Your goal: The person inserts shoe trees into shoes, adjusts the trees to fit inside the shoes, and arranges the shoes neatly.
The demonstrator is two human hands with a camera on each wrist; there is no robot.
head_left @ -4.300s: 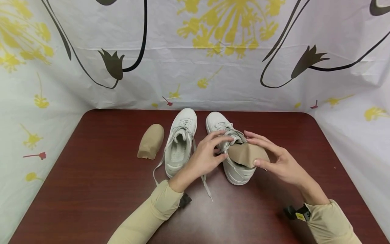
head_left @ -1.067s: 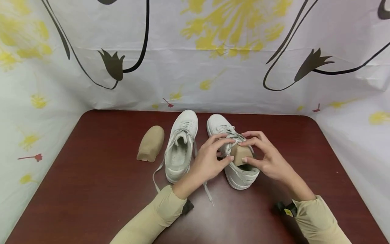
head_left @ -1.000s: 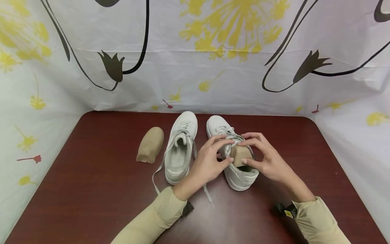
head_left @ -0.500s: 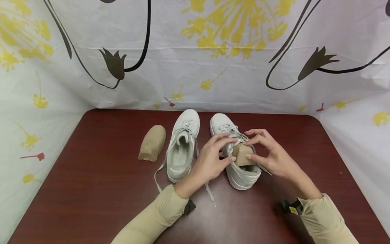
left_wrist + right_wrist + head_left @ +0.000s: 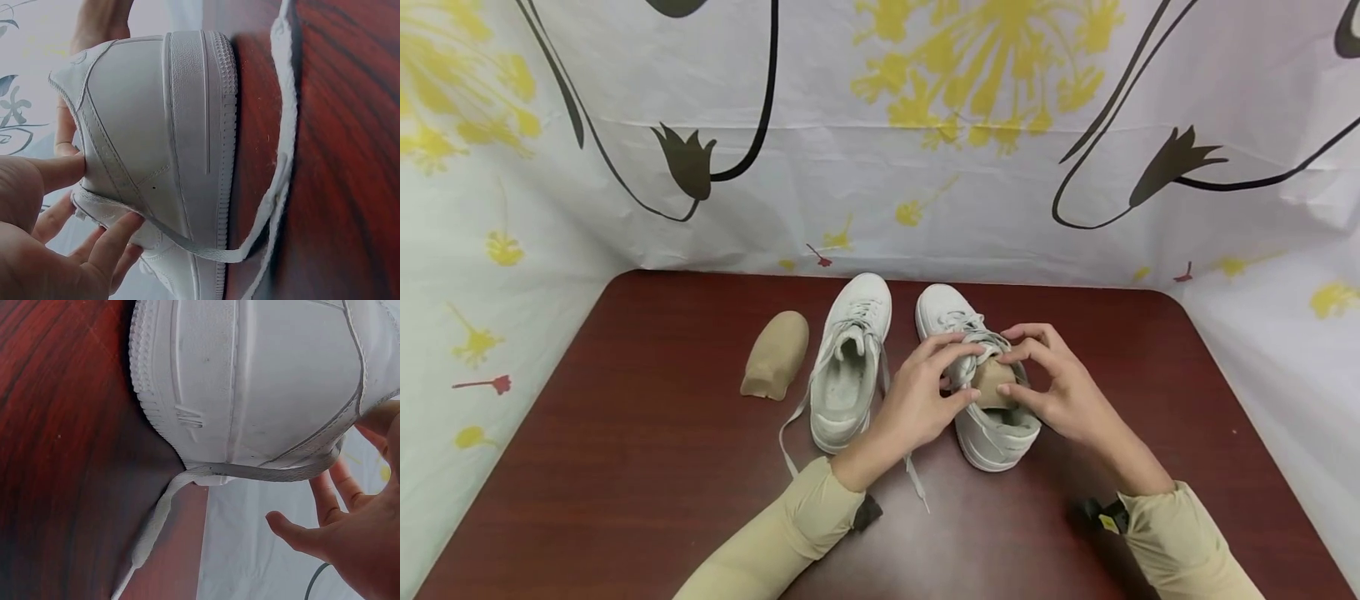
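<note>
The left hand [image 5: 920, 396] grips the right shoe [image 5: 988, 442] beside its opening, apparently for steadiness, while the right hand [image 5: 1056, 387] pinches the tan insert [image 5: 990, 379] lying inside, seemingly to control its position.

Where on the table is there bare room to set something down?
The table is bare left of the loose tan insert, right of the right hand, and between the sleeves, nearer than the lace tip. The middle is crowded: the left shoe, the right shoe with another tan insert inside, trailing lace and the left hand.
</note>
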